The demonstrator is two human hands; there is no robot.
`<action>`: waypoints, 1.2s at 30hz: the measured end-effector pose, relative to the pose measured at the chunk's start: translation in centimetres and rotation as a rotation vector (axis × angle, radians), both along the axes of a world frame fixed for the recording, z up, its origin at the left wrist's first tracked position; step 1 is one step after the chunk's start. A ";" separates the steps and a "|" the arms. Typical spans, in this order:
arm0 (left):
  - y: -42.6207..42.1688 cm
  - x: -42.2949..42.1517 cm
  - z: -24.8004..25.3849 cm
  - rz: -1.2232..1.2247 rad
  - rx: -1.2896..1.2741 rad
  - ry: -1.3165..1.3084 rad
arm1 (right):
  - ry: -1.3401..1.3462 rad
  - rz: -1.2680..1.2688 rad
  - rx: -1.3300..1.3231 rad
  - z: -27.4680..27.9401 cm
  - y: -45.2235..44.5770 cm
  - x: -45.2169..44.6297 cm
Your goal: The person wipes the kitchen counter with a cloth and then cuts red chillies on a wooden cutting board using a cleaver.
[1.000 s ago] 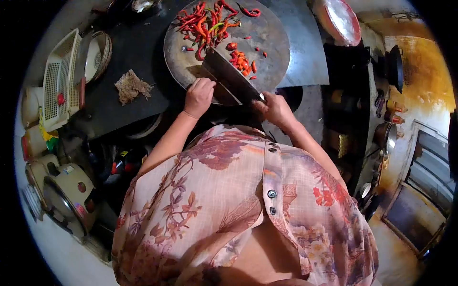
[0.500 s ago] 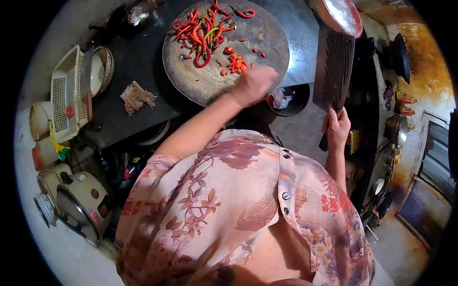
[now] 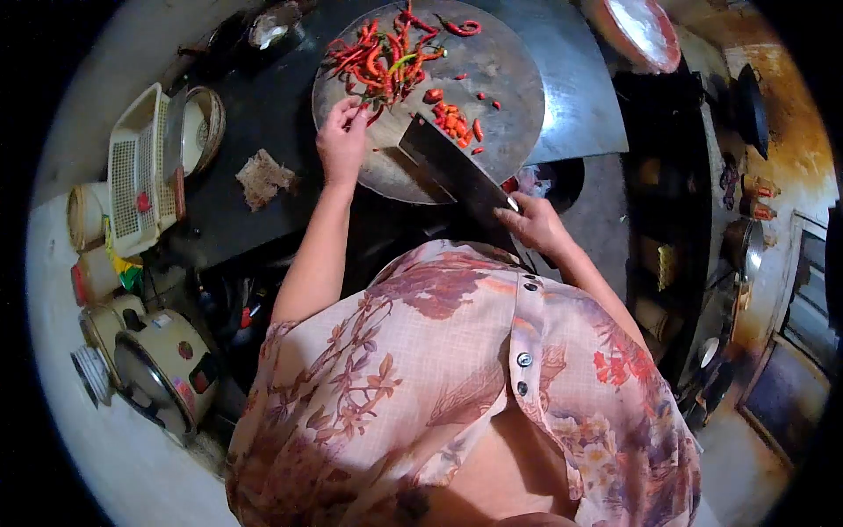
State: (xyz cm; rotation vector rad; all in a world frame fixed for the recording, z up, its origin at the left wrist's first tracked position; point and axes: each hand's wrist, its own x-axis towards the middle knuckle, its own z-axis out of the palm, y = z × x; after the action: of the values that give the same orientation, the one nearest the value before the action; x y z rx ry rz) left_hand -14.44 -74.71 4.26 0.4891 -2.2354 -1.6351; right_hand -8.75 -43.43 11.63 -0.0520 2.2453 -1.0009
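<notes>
My right hand (image 3: 537,227) is wrapped round the handle of a cleaver (image 3: 461,167), whose broad dark blade slants over the near side of a round wooden chopping board (image 3: 509,66). At the board's left edge, my left hand (image 3: 342,140) has its fingertips pinched on a red chili pepper (image 3: 376,115). Just beyond those fingers lies a heap of whole red chilies (image 3: 378,61), with one greenish one among them. Chopped chili pieces (image 3: 452,123) sit right of the heap, near the blade's tip. A few small bits are scattered farther right.
A brown fibrous scrubber (image 3: 263,180) lies on the dark counter (image 3: 219,224) left of the board. A plastic basket (image 3: 136,176) and a bowl (image 3: 202,132) stand farther left. A red-rimmed basin (image 3: 641,35) is at the upper right, and a rice cooker (image 3: 167,369) at lower left.
My left hand has moved left from the chopped pieces to the whole chilies. My right hand has brought the cleaver from beside the counter leftward over the board.
</notes>
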 end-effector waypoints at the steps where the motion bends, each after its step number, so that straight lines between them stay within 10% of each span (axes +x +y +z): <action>1: 0.2 0.7 1.7 0.043 0.255 0.037 | -0.118 -0.050 -0.007 0.3 -0.3 -0.7; 6: -0.4 3.4 0.6 -0.033 0.987 -0.110 | 0.055 -0.030 0.108 -0.1 0.0 -1.7; 13: 4.1 3.9 -3.1 -0.069 0.180 -0.217 | 0.275 0.114 0.203 3.1 -0.7 -1.2; 16: 5.1 4.3 -3.3 0.009 0.547 -0.251 | 0.404 0.201 0.228 3.4 -1.4 -1.1; 20: 4.5 3.1 -5.2 0.016 0.096 -0.244 | 0.434 0.269 0.296 1.9 -1.5 -1.0; 23: 4.5 3.0 -2.0 0.035 0.262 -0.340 | 0.371 0.279 0.315 0.1 -1.0 -1.4; 26: 4.3 3.1 -3.9 0.045 -0.250 -0.135 | 0.344 0.247 0.328 2.9 -1.9 -1.2; 29: 4.2 3.2 -2.6 0.009 0.080 -0.272 | 0.317 0.201 0.287 3.7 -2.2 -0.9; 36: 4.0 2.8 -4.3 0.020 -0.065 -0.307 | 0.311 0.225 0.313 2.6 -2.3 -1.5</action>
State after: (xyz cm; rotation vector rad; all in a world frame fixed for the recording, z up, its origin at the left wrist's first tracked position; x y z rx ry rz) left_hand -11.60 -70.69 -0.07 0.7898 -2.4809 -1.5597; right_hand -10.22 -45.69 14.19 -0.3351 2.5831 -0.5429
